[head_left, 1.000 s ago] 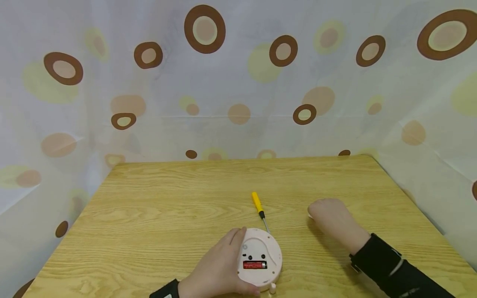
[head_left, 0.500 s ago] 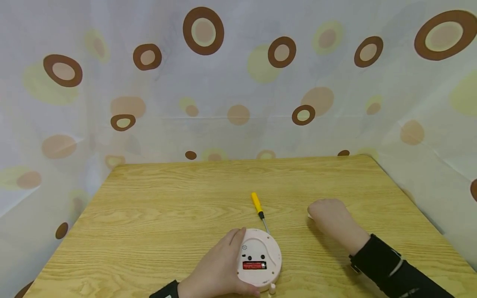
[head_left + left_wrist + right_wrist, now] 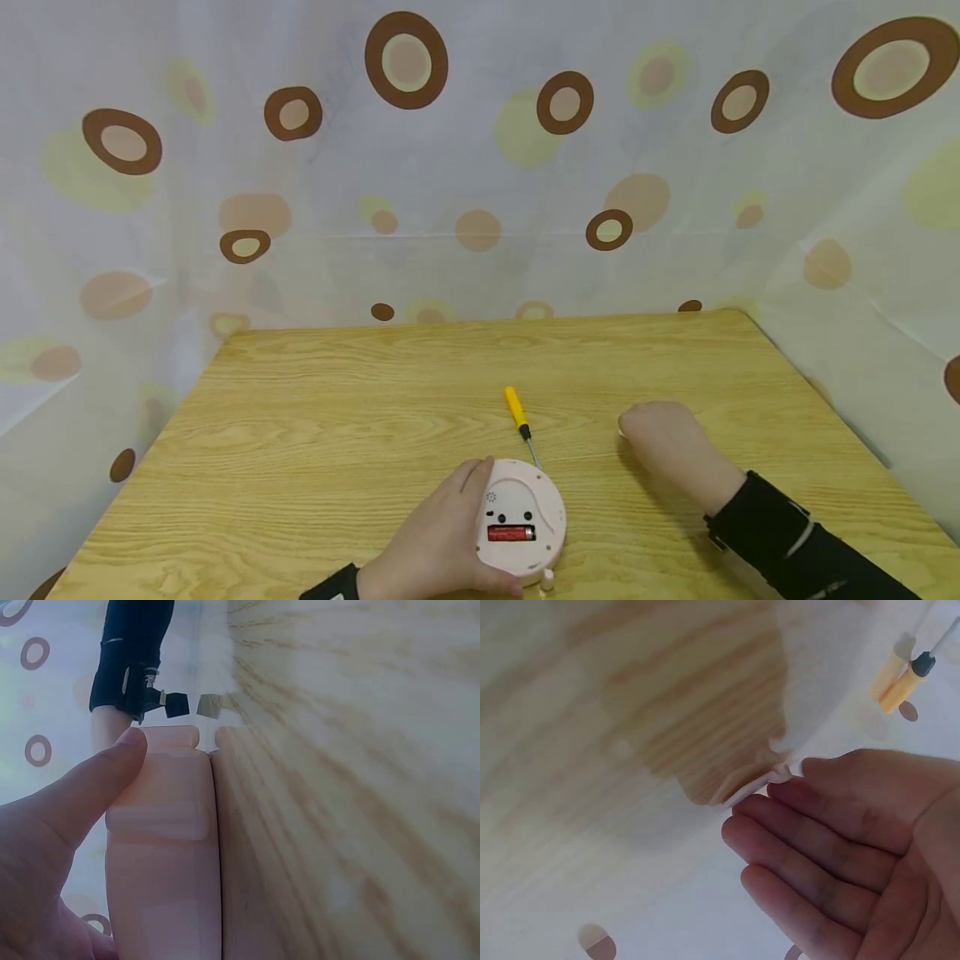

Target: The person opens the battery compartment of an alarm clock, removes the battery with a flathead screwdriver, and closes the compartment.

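I am looking down at a wooden table (image 3: 315, 400) and my left hand (image 3: 438, 546) is gripping a round pink clock (image 3: 525, 521) that is lying face down right against its fingers; the thumb is curling over the top edge and the palm is wrapping the left side, so that hand is clamped on the clock; in the left wrist view the thumb (image 3: 90, 787) is pressing along the pink casing (image 3: 161, 855) while the casing is sitting flat on the wood. The back of the clock is facing up and its battery bay is standing open, with a red battery (image 3: 512, 533) lying crosswise in it, just beside my left fingertips; a small pale knob (image 3: 548, 579) is sitting at the clock's near edge, touching or almost touching it.

My right hand (image 3: 663, 437) is resting knuckles up on the table, well apart from the left hand and off to its right; its fingers are bending over a small white piece (image 3: 622, 433) that is peeking out at the fingertips; in the right wrist view the fingers (image 3: 810, 855) are lying side by side, loosely bent, with the thumb pinching that thin white piece (image 3: 761, 780) at their tips. A black sleeve (image 3: 795, 542) is covering that forearm.

A yellow-handled screwdriver (image 3: 519, 414) is lying between the two hands, just beyond the clock, its tip pointing at the clock's far rim; neither hand is touching it.
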Action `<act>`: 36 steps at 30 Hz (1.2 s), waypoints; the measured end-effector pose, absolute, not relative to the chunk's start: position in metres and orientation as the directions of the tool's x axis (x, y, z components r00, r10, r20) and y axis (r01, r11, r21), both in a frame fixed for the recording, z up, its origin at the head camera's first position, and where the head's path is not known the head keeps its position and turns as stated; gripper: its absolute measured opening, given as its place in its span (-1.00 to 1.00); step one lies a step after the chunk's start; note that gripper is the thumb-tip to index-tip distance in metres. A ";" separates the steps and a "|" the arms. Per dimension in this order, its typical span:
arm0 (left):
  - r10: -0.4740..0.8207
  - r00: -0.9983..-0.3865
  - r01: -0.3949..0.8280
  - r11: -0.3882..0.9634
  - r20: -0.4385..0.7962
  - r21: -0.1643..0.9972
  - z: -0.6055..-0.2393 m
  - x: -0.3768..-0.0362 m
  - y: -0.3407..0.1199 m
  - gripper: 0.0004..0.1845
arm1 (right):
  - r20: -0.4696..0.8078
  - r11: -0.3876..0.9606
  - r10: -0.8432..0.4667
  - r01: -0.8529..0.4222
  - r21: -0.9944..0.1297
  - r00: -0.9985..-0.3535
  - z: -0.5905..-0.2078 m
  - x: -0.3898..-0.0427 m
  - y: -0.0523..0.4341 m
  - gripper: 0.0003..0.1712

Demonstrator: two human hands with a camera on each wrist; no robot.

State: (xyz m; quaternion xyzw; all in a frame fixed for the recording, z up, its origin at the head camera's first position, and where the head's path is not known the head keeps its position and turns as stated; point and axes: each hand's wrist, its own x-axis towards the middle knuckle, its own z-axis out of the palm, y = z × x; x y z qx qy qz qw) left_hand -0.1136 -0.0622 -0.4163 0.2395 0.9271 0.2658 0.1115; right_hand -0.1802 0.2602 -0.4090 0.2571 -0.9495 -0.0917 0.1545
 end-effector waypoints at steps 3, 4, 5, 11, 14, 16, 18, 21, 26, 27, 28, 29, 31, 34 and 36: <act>0.504 -0.860 0.388 0.743 -0.076 0.545 -0.416 -0.114 -0.062 0.50 | 0.236 0.857 -0.508 -0.458 0.236 -0.828 -0.407 -0.180 0.258 -0.60; 0.505 -0.860 0.389 0.743 -0.075 0.545 -0.416 -0.114 -0.062 0.50 | 0.234 0.859 -0.505 -0.458 0.229 -0.830 -0.406 -0.181 0.257 -0.61; 0.505 -0.860 0.389 0.743 -0.074 0.545 -0.416 -0.114 -0.062 0.50 | 0.232 0.861 -0.502 -0.458 0.221 -0.833 -0.405 -0.182 0.256 -0.62; 0.503 -0.860 0.378 0.744 -0.089 0.551 -0.415 -0.115 -0.061 0.49 | 0.215 0.873 -0.487 -0.459 0.167 -0.847 -0.400 -0.191 0.243 -0.64; 0.505 -0.858 0.373 0.741 -0.097 0.559 -0.413 -0.116 -0.061 0.49 | 0.220 0.866 -0.498 -0.469 0.172 -0.839 -0.393 -0.197 0.234 -0.65; 0.506 -0.857 0.373 0.739 -0.097 0.561 -0.413 -0.116 -0.061 0.49 | 0.232 0.857 -0.513 -0.479 0.187 -0.826 -0.388 -0.201 0.228 -0.66; 0.509 -0.856 0.378 0.738 -0.093 0.559 -0.412 -0.116 -0.061 0.49 | 0.246 0.852 -0.522 -0.485 0.197 -0.817 -0.382 -0.206 0.221 -0.67; 0.510 -0.856 0.382 0.740 -0.091 0.553 -0.412 -0.116 -0.061 0.49 | 0.262 0.843 -0.536 -0.495 0.209 -0.803 -0.374 -0.213 0.211 -0.68; 0.504 -0.857 0.370 0.744 -0.105 0.556 -0.412 -0.116 -0.060 0.48 | 0.248 0.832 -0.553 -0.513 0.212 -0.795 -0.362 -0.222 0.195 -0.67; 0.503 -0.857 0.366 0.745 -0.108 0.558 -0.412 -0.116 -0.060 0.48 | 0.239 0.831 -0.555 -0.515 0.210 -0.797 -0.360 -0.223 0.191 -0.66; 0.502 -0.858 0.363 0.744 -0.111 0.561 -0.412 -0.116 -0.060 0.49 | 0.226 0.832 -0.554 -0.518 0.200 -0.801 -0.358 -0.225 0.188 -0.66; 0.502 -0.858 0.362 0.744 -0.111 0.562 -0.412 -0.116 -0.060 0.49 | 0.213 0.832 -0.552 -0.520 0.193 -0.806 -0.356 -0.226 0.184 -0.65; 0.501 -0.858 0.360 0.743 -0.112 0.564 -0.412 -0.116 -0.060 0.49 | 0.182 0.837 -0.545 -0.519 0.172 -0.819 -0.353 -0.229 0.177 -0.64; 0.500 -0.859 0.360 0.743 -0.110 0.564 -0.412 -0.116 -0.060 0.49 | 0.149 0.841 -0.539 -0.521 0.148 -0.829 -0.350 -0.234 0.167 -0.63; 0.501 -0.859 0.363 0.743 -0.106 0.562 -0.412 -0.116 -0.060 0.49 | 0.143 0.836 -0.546 -0.529 0.144 -0.825 -0.349 -0.237 0.160 -0.62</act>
